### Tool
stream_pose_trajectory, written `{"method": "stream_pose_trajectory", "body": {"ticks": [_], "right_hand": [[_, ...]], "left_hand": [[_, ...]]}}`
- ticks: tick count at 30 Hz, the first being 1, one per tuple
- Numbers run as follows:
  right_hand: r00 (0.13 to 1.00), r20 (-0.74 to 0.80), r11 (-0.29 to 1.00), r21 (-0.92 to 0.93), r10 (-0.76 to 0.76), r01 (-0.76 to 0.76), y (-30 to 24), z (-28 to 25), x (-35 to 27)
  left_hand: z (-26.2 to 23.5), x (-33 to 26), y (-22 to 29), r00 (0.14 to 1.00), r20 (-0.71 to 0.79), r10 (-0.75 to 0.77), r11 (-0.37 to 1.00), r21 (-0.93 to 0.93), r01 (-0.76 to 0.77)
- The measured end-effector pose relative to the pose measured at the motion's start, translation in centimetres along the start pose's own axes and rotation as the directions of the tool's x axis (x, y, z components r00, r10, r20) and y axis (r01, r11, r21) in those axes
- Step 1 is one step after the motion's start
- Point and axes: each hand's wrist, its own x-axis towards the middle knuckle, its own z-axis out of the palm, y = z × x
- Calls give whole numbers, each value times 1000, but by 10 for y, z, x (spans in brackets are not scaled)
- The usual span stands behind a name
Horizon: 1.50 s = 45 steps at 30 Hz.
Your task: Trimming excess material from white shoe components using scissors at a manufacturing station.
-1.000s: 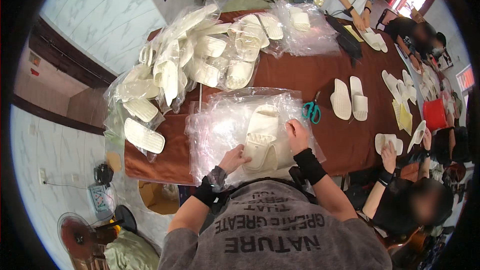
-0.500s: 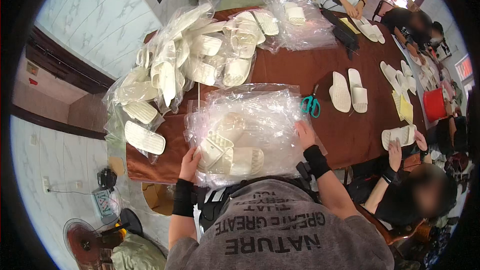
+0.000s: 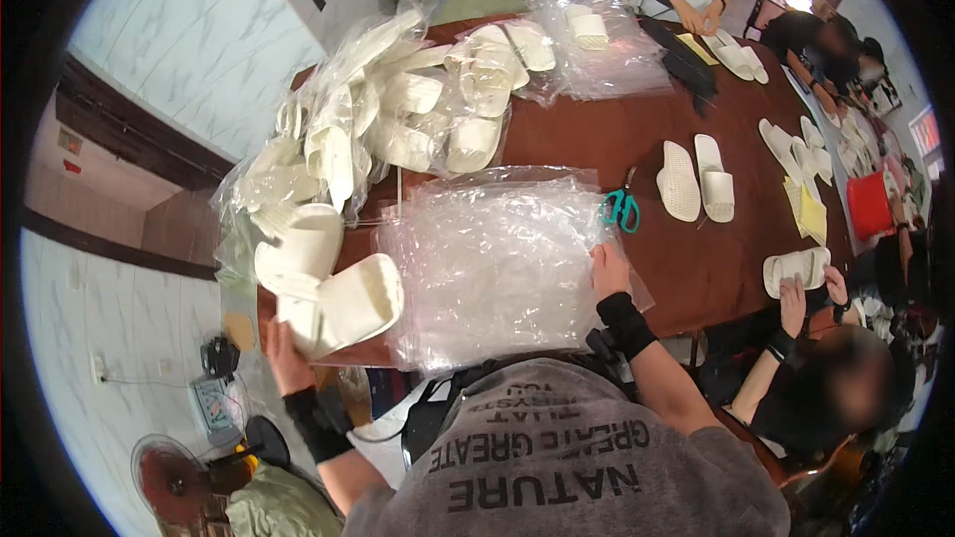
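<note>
A pair of cream slide slippers (image 3: 353, 306) is in my left hand (image 3: 286, 358), tilted above the table's front left edge. The fingers are closed on the slippers' near ends, partly hidden behind them. Whether a clear bag wraps this pair I cannot tell. In front of me lies a stack of clear plastic bags (image 3: 487, 273). My right hand (image 3: 609, 273) is at the stack's right edge, its fingers drawn together on the top bag's edge. Just beyond that hand are teal-handled scissors (image 3: 622, 209).
Bagged slippers (image 3: 408, 94) are heaped at the far left. A loose slipper pair (image 3: 698, 179) lies right of the scissors on the brown tablecloth (image 3: 567, 134). More bags (image 3: 627, 55) lie at the back. Co-workers handle slippers along the right side. A fan (image 3: 171, 477) stands lower left.
My left hand has lifted the slipper pair off the bag stack and carried it left, toward the heap. My right hand has stayed near the stack's right edge.
</note>
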Motion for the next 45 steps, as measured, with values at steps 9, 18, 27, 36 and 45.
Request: {"method": "stream_pose_trajectory", "body": {"ticks": [9, 18, 27, 36, 45], "right_hand": [[991, -75, 965, -248, -107, 85, 19, 26, 7], [1000, 19, 934, -357, -22, 27, 28, 38, 6], [992, 110, 973, -229, 62, -36, 10, 1, 10], [952, -100, 925, -285, -290, 251, -32, -5, -2], [745, 300, 722, -205, -596, 661, -3, 19, 35]], "left_hand": [[31, 51, 256, 928, 345, -141, 680, -648, 344], [-21, 54, 336, 972, -12, -233, 383, -920, 81], [201, 33, 196, 836, 535, -125, 618, -617, 487], [261, -19, 82, 816, 428, -388, 514, -634, 577], [257, -20, 105, 888, 216, -405, 747, -481, 458]]}}
